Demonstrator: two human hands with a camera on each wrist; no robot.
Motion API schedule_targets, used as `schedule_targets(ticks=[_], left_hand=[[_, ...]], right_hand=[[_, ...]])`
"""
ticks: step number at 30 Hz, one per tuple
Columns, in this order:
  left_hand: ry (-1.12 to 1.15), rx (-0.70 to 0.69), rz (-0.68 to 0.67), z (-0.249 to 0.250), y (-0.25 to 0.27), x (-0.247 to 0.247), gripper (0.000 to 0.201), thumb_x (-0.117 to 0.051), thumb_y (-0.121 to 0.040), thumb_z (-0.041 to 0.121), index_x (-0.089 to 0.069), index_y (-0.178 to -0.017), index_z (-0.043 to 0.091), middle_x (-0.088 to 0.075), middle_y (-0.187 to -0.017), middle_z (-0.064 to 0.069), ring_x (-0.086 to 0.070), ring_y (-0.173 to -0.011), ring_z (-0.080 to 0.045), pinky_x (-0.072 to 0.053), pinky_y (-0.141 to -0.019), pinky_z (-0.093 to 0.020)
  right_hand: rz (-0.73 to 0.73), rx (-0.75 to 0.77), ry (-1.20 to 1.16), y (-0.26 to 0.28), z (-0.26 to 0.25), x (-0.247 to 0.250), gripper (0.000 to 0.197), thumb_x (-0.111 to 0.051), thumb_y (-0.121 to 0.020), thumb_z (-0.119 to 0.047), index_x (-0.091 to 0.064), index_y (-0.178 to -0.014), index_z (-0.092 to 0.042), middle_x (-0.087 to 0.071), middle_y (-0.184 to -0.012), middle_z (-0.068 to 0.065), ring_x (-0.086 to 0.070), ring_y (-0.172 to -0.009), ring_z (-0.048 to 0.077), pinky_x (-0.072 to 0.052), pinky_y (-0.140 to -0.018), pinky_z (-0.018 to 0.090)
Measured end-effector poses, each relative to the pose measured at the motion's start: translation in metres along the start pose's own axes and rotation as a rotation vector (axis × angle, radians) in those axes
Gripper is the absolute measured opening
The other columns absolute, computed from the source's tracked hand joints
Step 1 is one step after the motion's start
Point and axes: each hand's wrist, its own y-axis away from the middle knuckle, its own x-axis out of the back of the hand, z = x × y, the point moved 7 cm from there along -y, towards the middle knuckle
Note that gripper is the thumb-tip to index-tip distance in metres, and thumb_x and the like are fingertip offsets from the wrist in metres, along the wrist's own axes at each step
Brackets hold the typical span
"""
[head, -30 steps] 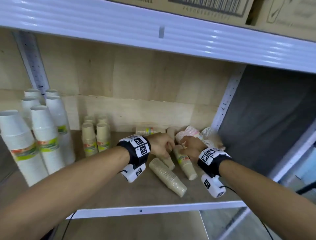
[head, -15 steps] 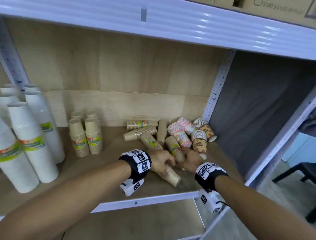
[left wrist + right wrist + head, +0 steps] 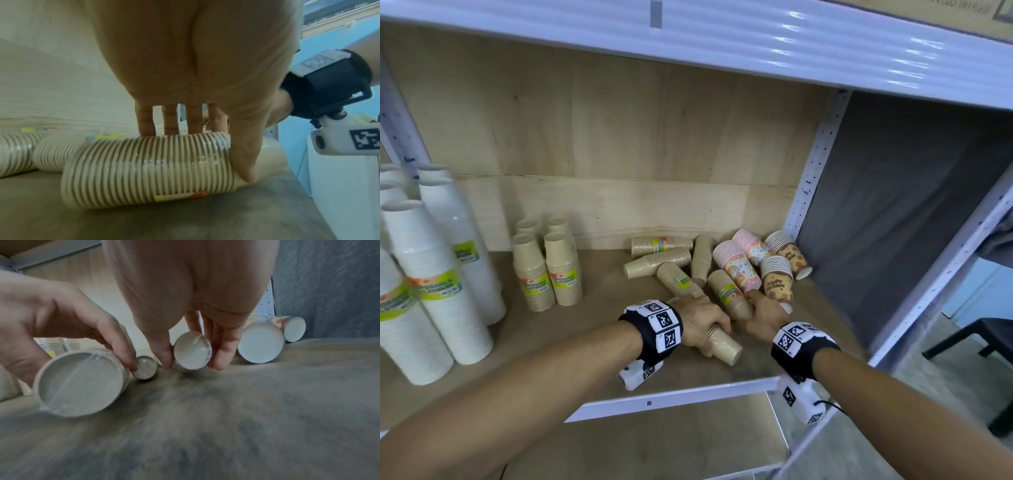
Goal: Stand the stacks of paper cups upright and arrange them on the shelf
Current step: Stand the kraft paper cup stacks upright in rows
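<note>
Several wrapped stacks of paper cups lie on their sides on the wooden shelf (image 3: 571,329). My left hand (image 3: 702,322) grips the nearest tan stack (image 3: 724,344) from above; its ribbed side (image 3: 148,168) fills the left wrist view, with fingers behind it and the thumb (image 3: 244,152) in front. My right hand (image 3: 762,313) holds the base end of a second tan stack (image 3: 727,293) with a green label; in the right wrist view thumb and fingers pinch its round white bottom (image 3: 192,353). Both stacks still lie flat.
More tan stacks (image 3: 657,262), pink patterned stacks (image 3: 736,263) and brown printed stacks (image 3: 777,282) lie at the back right by the perforated post (image 3: 811,171). Small tan stacks (image 3: 548,270) and tall white stacks (image 3: 438,274) stand upright at left. The shelf's white front rail (image 3: 671,397) runs below my wrists.
Both hands have drawn back from the pile towards the shelf's front and come down onto two lying tan stacks, which they now hold. The head view has shifted right.
</note>
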Motion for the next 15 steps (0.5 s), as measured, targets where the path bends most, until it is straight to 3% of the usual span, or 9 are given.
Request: schedule_targets(ticks=[6,11,15], left_hand=[[0.102,-0.08,0.072,0.003,0.001,0.016,0.046,-0.078,-0.075,0.036,-0.063,-0.116,0.024,-0.064,-0.106,0.0,-0.055,-0.102,-0.018,-0.044,-0.083,-0.033],[0.176,-0.062,0.176,-0.006,0.003,0.034,0.046,-0.079,-0.073,0.039,-0.06,-0.113,0.025,-0.065,-0.107,0.003,-0.06,-0.098,-0.019,-0.047,-0.079,-0.03],[0.318,-0.03,0.253,-0.016,0.008,0.054,0.05,-0.079,-0.076,0.036,-0.058,-0.12,0.023,-0.065,-0.11,0.003,-0.06,-0.098,-0.017,-0.047,-0.08,-0.028]], right_hand=[[0.023,-0.003,0.034,-0.005,-0.006,0.028,0.052,-0.071,-0.074,-0.035,-0.056,-0.123,-0.025,-0.065,-0.111,0.005,-0.062,-0.105,0.027,-0.052,-0.085,0.037],[0.053,0.017,0.03,-0.008,-0.018,0.059,0.047,-0.072,-0.076,-0.036,-0.06,-0.119,-0.022,-0.066,-0.11,0.004,-0.06,-0.106,0.025,-0.052,-0.087,0.036],[0.063,0.067,0.012,-0.015,-0.036,0.082,0.046,-0.072,-0.075,-0.034,-0.062,-0.117,-0.02,-0.07,-0.104,0.004,-0.061,-0.107,0.023,-0.05,-0.089,0.034]])
